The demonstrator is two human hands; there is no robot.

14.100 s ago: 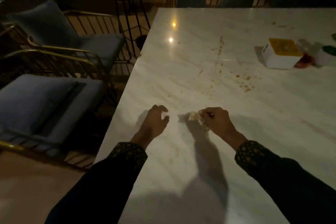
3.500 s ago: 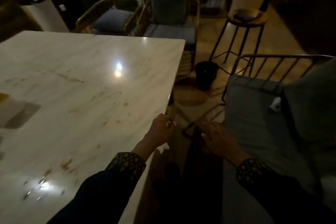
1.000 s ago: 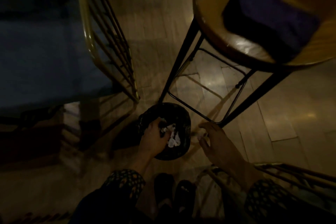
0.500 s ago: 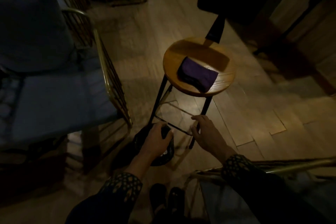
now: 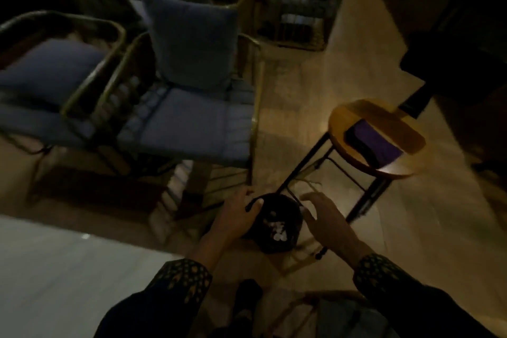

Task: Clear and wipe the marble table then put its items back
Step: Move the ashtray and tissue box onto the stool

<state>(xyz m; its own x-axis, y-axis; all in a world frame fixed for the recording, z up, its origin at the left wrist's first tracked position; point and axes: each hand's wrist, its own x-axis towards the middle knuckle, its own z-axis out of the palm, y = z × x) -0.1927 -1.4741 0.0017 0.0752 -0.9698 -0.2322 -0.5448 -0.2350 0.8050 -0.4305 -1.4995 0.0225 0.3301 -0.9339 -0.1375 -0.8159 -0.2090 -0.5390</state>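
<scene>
A small black bin (image 5: 291,211) stands on the wooden floor by the stool's legs, with crumpled white tissue (image 5: 277,229) inside it. My left hand (image 5: 236,218) hovers at the bin's left rim, fingers loosely curled and holding nothing. To the right of the bin, my right hand (image 5: 326,222) is spread open and empty. A corner of the marble table (image 5: 55,269) shows at the lower left. A folded purple cloth (image 5: 375,145) lies on the round wooden stool (image 5: 354,115). The picture is dim and blurred.
Two blue cushioned chairs with brass frames (image 5: 192,123) (image 5: 46,71) stand beyond the table corner. Another chair's frame (image 5: 323,299) is by my feet at the bottom. Dark furniture (image 5: 452,35) fills the upper right. Open wooden floor (image 5: 425,228) lies right of the stool.
I carried the scraps from the table to the bin and dropped them in. In the last half second my view has lifted and swung left, and both hands have come away empty.
</scene>
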